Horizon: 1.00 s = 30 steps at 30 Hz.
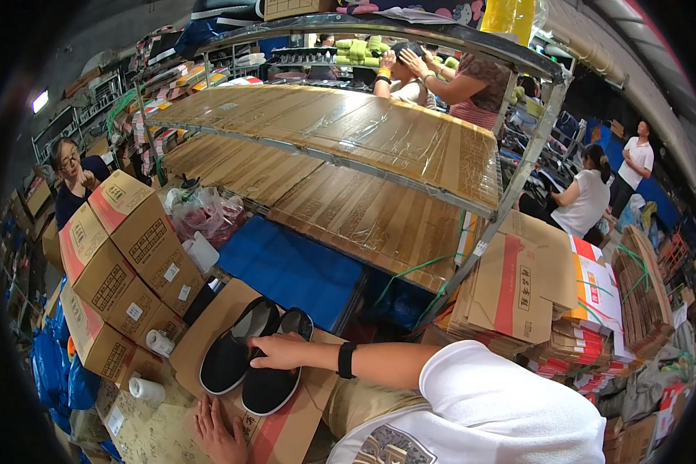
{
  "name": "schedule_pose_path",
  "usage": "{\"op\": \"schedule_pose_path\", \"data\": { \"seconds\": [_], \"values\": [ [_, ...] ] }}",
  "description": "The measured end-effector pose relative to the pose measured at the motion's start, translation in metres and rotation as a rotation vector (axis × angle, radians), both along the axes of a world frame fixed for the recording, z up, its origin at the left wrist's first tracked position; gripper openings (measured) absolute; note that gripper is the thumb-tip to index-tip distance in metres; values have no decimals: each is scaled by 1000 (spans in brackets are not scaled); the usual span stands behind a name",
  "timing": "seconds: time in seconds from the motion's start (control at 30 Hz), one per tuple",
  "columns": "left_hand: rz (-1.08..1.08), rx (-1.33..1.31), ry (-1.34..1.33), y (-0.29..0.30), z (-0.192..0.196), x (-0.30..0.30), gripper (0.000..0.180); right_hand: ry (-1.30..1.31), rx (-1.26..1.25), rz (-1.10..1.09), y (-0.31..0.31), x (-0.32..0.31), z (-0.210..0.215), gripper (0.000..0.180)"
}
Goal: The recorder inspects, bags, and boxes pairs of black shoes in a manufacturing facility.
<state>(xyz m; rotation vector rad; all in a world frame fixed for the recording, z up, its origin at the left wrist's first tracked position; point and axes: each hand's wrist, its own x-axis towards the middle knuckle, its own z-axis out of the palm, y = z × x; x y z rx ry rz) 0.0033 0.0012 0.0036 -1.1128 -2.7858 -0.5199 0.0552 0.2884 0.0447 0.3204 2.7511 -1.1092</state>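
Two black slip-on shoes (230, 349) lie side by side on a flat brown and red cardboard sheet (286, 433) in front of me. My right hand (280, 352), with a black band on its wrist, reaches across from the right and lies over the pair, fingers curled at the opening of the nearer shoe (274, 383). My left hand (218, 431) presses flat on the cardboard just below the shoes, fingers spread, holding nothing.
Stacked brown and red cartons (124, 271) rise at my left, with white tape rolls (147, 388) beside them. A blue sheet (294, 271) lies under a metal rack (340, 139). Flat carton stacks (533, 301) stand at my right. Other people work around the rack.
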Motion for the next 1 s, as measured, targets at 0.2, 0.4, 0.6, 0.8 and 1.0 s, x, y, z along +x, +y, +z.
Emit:
{"op": "schedule_pose_path", "data": {
  "seconds": [0.2, 0.4, 0.6, 0.8, 1.0],
  "values": [
    [6, 5, -5, 1, 0, 0, 59, -45, -28, -12, 1, -3, -6, 52],
    [-7, 20, 25, 0, -1, 0, 59, 20, 8, -7, 0, -1, -7, 51],
    [-13, 23, 18, -1, -1, 0, 59, 15, 5, -11, 0, -1, -7, 51],
    [-13, 12, 19, 1, 1, 0, 59, 33, 31, -14, 1, -3, -13, 52],
    [2, -1, 17, 2, 3, 2, 59, 60, 11, -16, 1, -4, -15, 51]
  ]
}}
